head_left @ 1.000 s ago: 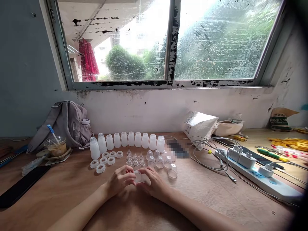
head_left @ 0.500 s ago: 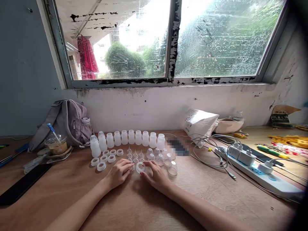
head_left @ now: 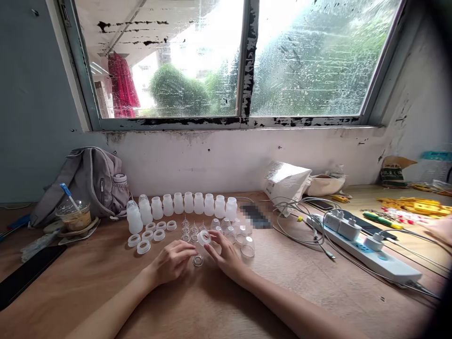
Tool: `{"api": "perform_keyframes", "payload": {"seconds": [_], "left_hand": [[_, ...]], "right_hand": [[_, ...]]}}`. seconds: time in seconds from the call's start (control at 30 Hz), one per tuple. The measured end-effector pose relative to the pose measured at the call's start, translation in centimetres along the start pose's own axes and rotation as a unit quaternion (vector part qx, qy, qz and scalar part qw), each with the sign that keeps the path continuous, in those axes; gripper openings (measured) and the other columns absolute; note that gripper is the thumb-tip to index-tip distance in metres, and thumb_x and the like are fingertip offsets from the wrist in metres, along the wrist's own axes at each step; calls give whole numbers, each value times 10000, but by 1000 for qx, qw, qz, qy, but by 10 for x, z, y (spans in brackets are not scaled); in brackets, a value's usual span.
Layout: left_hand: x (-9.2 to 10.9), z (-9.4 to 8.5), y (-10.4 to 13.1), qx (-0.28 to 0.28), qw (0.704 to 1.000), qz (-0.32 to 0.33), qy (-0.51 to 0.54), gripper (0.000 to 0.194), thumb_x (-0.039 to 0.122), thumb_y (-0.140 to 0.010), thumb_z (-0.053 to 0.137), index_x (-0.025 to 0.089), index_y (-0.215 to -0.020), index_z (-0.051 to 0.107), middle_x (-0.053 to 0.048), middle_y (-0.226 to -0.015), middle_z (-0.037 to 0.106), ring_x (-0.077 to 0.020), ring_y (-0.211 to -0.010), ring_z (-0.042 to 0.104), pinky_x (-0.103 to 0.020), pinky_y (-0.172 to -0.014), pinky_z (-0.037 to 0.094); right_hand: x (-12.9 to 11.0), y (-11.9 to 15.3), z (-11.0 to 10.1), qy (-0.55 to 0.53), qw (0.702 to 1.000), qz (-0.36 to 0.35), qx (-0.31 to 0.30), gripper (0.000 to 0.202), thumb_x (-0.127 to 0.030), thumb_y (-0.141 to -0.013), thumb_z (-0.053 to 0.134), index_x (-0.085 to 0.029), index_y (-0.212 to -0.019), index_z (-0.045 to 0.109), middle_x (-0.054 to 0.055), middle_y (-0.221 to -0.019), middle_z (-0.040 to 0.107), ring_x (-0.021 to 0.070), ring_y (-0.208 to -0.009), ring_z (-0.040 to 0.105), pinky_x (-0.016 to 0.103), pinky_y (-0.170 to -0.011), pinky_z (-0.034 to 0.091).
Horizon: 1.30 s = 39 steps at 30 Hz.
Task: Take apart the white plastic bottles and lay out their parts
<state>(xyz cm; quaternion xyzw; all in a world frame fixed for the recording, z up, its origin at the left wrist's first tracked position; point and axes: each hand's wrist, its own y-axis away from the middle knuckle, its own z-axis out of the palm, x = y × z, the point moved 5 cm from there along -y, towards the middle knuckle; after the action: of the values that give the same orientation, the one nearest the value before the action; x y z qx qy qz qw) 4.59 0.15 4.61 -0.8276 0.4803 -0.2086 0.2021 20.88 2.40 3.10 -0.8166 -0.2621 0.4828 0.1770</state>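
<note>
My right hand (head_left: 226,254) pinches a whitish bottle collar ring (head_left: 204,238) between thumb and fingers, tilted and lifted off the table. Just below it, a clear bottle nipple (head_left: 198,261) rests on the wood. Beside that nipple is my left hand (head_left: 171,259), fingers stretched towards it, holding nothing I can see; whether the fingertips touch it I cannot tell. Several more clear nipples (head_left: 185,230) stand behind my hands. Loose collar rings (head_left: 143,246) lie to the left, and clear dome caps (head_left: 247,247) to the right. A row of frosted baby bottles (head_left: 189,203) stands at the back.
At left are a grey backpack (head_left: 92,181), an iced drink cup (head_left: 75,214) and a black phone-like slab (head_left: 31,275). Cables (head_left: 296,235) and a white power strip (head_left: 367,256) occupy the right, with a white bag (head_left: 284,181) by the wall.
The collar ring in my right hand has been raised and tilted. A clear nipple has come forward out of the group to a spot between my hands. The view has shifted slightly.
</note>
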Motion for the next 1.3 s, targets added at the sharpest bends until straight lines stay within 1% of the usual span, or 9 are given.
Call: {"api": "perform_keyframes", "payload": {"seconds": [0.23,0.37,0.57,0.67,0.8,0.93,1.1,1.23,1.3], "left_hand": [[-14,-8,6,97,994,-57,-3,221,112,-822,333,172,-897,532,-64,-902,592,-159,-881,544,-308,-785,452],[-9,-4,3,93,994,-59,0,186,131,-820,370,179,-893,535,-51,-881,588,-157,-875,542,-296,-785,449],[-4,10,-4,89,977,-190,31,158,259,-784,498,199,-926,534,-37,-927,550,-173,-891,519,-305,-784,441],[-5,20,-6,69,974,-210,50,121,270,-775,511,209,-868,557,-24,-877,562,-178,-864,515,-320,-772,434],[-10,24,-7,68,968,-225,86,73,237,-777,501,205,-769,567,-17,-794,586,-175,-812,521,-307,-729,430],[-10,21,-7,79,947,-261,167,112,243,-810,439,199,-785,539,-6,-754,596,-141,-719,542,-251,-656,429],[-4,20,-8,72,909,-302,280,181,333,-833,398,184,-799,496,22,-633,584,-109,-581,529,-206,-547,409],[-9,25,-3,99,862,-346,358,306,409,-825,400,184,-1030,438,2,-676,602,-134,-628,575,-243,-574,461],[-12,27,-1,107,852,-349,375,353,408,-830,394,189,-1107,393,-24,-755,621,-145,-681,591,-257,-594,475]], "right_hand": [[-5,3,8,75,993,-48,-73,284,-312,-758,553,-207,-1016,497,65,-1008,557,189,-963,514,338,-842,420],[-4,4,15,123,982,-63,-127,262,-327,-719,604,-203,-940,540,46,-913,583,202,-938,479,331,-802,417],[-1,5,18,139,978,-63,-140,277,-369,-706,610,-190,-903,535,40,-861,573,192,-873,475,309,-744,418],[0,5,18,144,977,-63,-144,284,-368,-705,609,-188,-909,529,41,-861,574,193,-873,474,312,-743,417],[-6,6,17,133,976,-78,-152,310,-326,-720,596,-207,-992,508,50,-963,566,198,-936,474,326,-797,407],[-14,8,17,85,976,-108,-170,388,-262,-723,590,-230,-1086,458,47,-1059,542,187,-974,484,310,-835,399],[-15,6,15,29,991,-72,-114,123,-224,-781,497,-206,-902,517,15,-824,584,130,-726,538,238,-666,439],[-13,3,13,2,998,-19,-58,33,-215,-782,466,-193,-771,488,-14,-674,537,105,-583,485,208,-541,404],[-10,1,9,-4,1000,11,-27,45,-221,-769,478,-191,-737,469,-25,-629,502,101,-547,451,205,-506,376]]}}
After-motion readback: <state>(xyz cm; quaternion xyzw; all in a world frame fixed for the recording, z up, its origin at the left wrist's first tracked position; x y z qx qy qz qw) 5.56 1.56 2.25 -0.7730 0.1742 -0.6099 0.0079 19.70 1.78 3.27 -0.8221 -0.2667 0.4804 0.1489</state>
